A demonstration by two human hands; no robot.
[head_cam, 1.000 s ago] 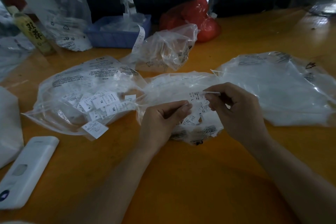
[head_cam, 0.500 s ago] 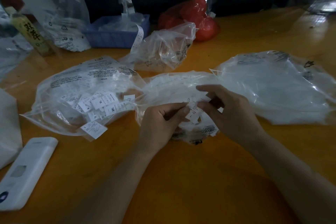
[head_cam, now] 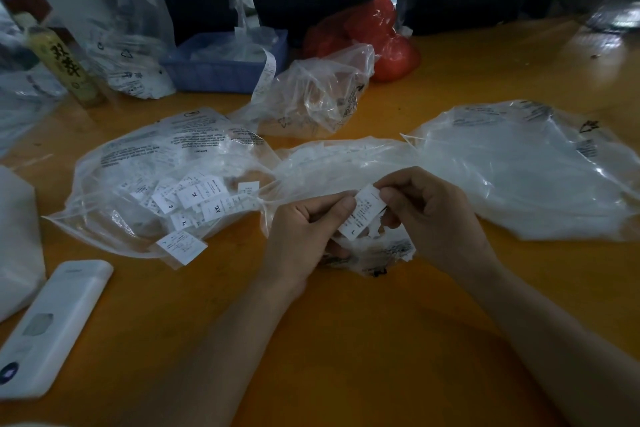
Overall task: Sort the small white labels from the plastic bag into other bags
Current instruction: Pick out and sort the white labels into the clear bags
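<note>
A small white label (head_cam: 362, 212) marked L is held between both hands just above a crumpled clear bag (head_cam: 339, 166) at the table's middle. My left hand (head_cam: 304, 229) pinches its left edge with thumb and forefinger. My right hand (head_cam: 429, 215) pinches its top right corner. To the left lies a larger clear bag (head_cam: 138, 156) holding several white labels (head_cam: 194, 198) marked XL, XXL and S. One label (head_cam: 180, 246) sits at that bag's near edge. A wide, flat clear bag (head_cam: 519, 166) lies to the right.
On the orange table (head_cam: 346, 340), a white remote-like device (head_cam: 52, 326) lies at the near left. A blue tray (head_cam: 225, 62), a red bag (head_cam: 374, 35), another clear bag (head_cam: 318, 94), a yellow bottle (head_cam: 65, 69) and more bags stand at the back.
My right hand drew a label out of the middle bag and brought it toward my left hand. Both hands now hold it, turned so the printed face shows.
</note>
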